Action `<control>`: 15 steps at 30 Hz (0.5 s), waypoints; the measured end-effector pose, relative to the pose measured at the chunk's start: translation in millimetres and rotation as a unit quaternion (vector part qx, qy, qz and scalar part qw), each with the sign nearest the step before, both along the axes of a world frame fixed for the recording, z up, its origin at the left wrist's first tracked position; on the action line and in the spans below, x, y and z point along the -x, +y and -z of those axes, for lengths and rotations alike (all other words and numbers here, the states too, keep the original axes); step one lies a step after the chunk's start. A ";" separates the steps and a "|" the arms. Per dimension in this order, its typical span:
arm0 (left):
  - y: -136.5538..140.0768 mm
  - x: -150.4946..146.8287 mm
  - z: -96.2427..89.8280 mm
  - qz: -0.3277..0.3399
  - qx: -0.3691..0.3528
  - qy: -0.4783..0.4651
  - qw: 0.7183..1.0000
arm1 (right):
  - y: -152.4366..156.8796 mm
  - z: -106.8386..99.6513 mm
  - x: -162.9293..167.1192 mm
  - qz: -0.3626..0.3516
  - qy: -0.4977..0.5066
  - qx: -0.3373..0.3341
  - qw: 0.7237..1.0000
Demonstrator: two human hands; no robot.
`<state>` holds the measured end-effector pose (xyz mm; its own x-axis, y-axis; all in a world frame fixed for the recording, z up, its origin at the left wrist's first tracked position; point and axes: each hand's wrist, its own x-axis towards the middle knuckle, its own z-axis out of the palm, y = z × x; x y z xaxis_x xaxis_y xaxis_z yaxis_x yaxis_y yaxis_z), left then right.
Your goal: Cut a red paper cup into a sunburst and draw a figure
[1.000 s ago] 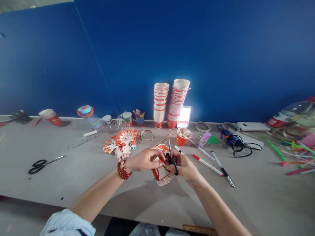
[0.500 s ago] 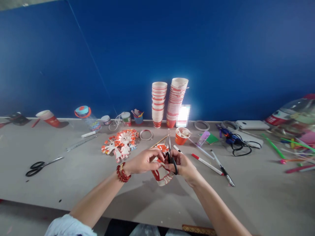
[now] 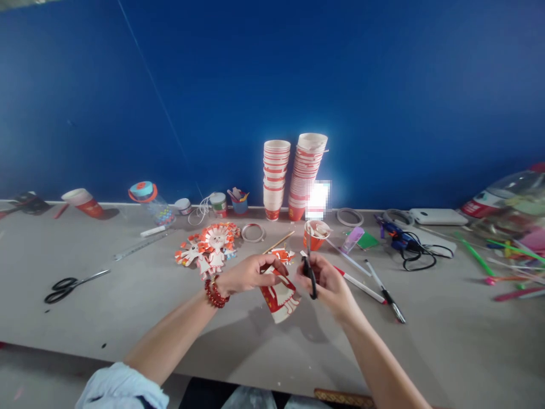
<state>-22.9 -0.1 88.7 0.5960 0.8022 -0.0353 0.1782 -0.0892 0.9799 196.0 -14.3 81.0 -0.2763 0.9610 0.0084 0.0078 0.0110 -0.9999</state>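
My left hand (image 3: 255, 274) is closed on a red and white piece of cut paper cup (image 3: 281, 301), its lower edge drawn with outlined shapes. Black-handled scissors (image 3: 310, 275) are in my right hand (image 3: 326, 281), blades pointing up and away; a small gap separates them from the cup piece. Behind my hands lie red and white paper scraps (image 3: 281, 255). An orange paper cup (image 3: 314, 238) full of white cuttings stands just beyond the scissors. To the left of my left hand is a group of cut-out paper figures (image 3: 215, 250) with orange fringes.
Two tall stacks of paper cups (image 3: 276, 182) stand against the blue wall. A red marker (image 3: 361, 286) and a black pen (image 3: 389, 301) lie at right, near a blue glue gun (image 3: 400, 238) with a cord. Another pair of scissors (image 3: 70, 288) lies at far left.
My right hand and the scissors have moved right, away from the cup piece. My left hand still holds the piece, which now shows more of its surface.
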 end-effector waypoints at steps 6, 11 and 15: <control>6.0 3.3 -0.7 -0.031 0.034 -0.025 0.999 | -46.6 1.9 -54.6 -0.131 -0.134 0.034 0.982; 7.2 2.5 -2.5 -0.066 0.070 -0.034 0.995 | -77.0 19.6 -80.4 -0.191 -0.270 0.047 0.942; 3.9 -2.6 -7.5 -0.067 0.073 -0.035 0.995 | -76.5 25.1 -73.4 -0.204 -0.264 0.056 0.941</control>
<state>-20.3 3.8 96.2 0.4896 0.8639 -0.1185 0.1096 0.0739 0.9912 269.5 -90.8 55.9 -0.5605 0.7603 -0.3285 0.5217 0.0161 -0.8530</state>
